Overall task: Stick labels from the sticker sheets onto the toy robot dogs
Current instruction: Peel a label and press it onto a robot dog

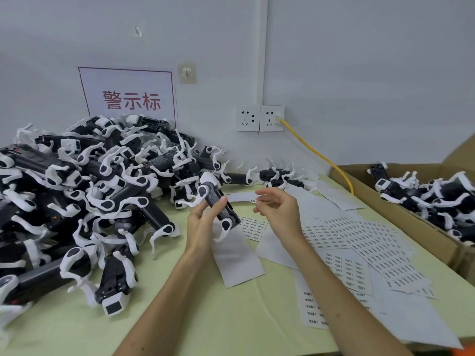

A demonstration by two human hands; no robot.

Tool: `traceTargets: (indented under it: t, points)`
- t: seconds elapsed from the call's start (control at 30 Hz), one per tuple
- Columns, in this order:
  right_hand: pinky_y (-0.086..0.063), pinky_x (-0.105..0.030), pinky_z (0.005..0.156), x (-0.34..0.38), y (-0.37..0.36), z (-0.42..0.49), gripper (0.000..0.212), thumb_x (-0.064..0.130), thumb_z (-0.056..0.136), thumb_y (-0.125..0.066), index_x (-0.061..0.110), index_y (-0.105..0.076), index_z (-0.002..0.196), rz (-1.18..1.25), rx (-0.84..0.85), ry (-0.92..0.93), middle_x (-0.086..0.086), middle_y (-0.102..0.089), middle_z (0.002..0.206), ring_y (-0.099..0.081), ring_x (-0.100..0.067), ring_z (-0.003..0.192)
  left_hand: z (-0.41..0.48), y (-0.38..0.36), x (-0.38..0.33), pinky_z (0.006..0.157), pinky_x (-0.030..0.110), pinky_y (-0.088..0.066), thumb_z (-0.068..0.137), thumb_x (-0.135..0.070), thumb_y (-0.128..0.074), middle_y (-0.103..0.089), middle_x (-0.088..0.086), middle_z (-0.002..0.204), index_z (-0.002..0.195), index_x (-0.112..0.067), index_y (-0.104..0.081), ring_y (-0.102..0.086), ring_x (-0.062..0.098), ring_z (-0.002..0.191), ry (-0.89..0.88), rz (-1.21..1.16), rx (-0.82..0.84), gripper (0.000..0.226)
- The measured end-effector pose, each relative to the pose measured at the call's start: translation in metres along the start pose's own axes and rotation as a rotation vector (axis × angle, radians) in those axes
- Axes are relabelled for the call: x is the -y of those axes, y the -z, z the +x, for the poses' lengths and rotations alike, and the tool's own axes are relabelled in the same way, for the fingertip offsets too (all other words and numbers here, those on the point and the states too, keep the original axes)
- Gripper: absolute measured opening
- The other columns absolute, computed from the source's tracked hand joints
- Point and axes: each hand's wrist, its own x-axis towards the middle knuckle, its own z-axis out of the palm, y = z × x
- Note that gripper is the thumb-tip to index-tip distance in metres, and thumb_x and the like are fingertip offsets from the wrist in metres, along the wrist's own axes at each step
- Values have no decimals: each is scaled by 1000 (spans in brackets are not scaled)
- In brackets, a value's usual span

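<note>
Bench (218, 317): pile of toy robot dogs (77, 191) heaped left, legs tangled, close to your left elbow. Cardboard box (424, 233) right holds more. Sticker sheets (372, 242) lie loose under your right forearm; arm drag could scatter them. Left hand (201, 222) grips held dog (215, 196) above bench, fingers wrapped round body. Right hand (280, 214) fingers pinch label (254, 200) just beside dog. Risk: label curls onto fingertip, or lands crooked if dog twists.

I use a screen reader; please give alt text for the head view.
A person's left hand holds a black-and-white toy robot dog while the right hand pinches a small label beside it. A heap of dogs lies left, sticker sheets right.
</note>
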Motion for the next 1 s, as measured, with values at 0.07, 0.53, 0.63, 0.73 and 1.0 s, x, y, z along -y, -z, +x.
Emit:
traceTargets:
  t: [0.07, 0.53, 0.63, 0.73, 1.0]
  points:
    - [-59, -36, 74, 0, 1, 0, 29, -4, 88, -67, 23, -73, 96, -26, 3, 4, 3, -75, 87, -74, -13, 70, 2, 2, -1, 111, 41, -43, 69, -57, -78, -71, 9, 125, 97, -30, -81, -63, 20, 122, -47, 55, -24, 39]
    - [-45, -11, 66, -6, -5, -6, 38, -5, 89, -62, 26, -72, 109, -303, 121, 300, 25, -63, 80, -62, -3, 75, -3, -2, -3, 112, 54, -46, 89, -39, -69, -75, 10, 122, 119, -16, -76, -69, 28, 119, 33, 62, 324, 39]
    - [-48, -17, 66, -7, -5, -5, 37, -5, 89, -62, 25, -71, 110, -338, 111, 312, 16, -62, 78, -63, -7, 73, -3, -3, -3, 111, 48, -47, 89, -37, -68, -76, 8, 121, 118, -15, -76, -69, 26, 118, 21, 61, 316, 38]
    - [-51, -25, 66, -9, -5, -5, 35, -3, 89, -64, 23, -72, 112, -367, 103, 340, 14, -61, 79, -61, -10, 69, -3, -3, -2, 106, 39, -49, 91, -36, -66, -75, 7, 122, 121, -12, -73, -69, 25, 119, 14, 70, 323, 40]
    - [-48, -13, 66, -9, -8, -4, 25, 9, 91, -71, 29, -70, 106, -223, 15, 177, 8, -68, 90, -65, -6, 74, -5, -5, -3, 114, 45, -42, 91, -39, -64, -74, 4, 126, 121, -19, -75, -68, 24, 120, 54, 44, 338, 37]
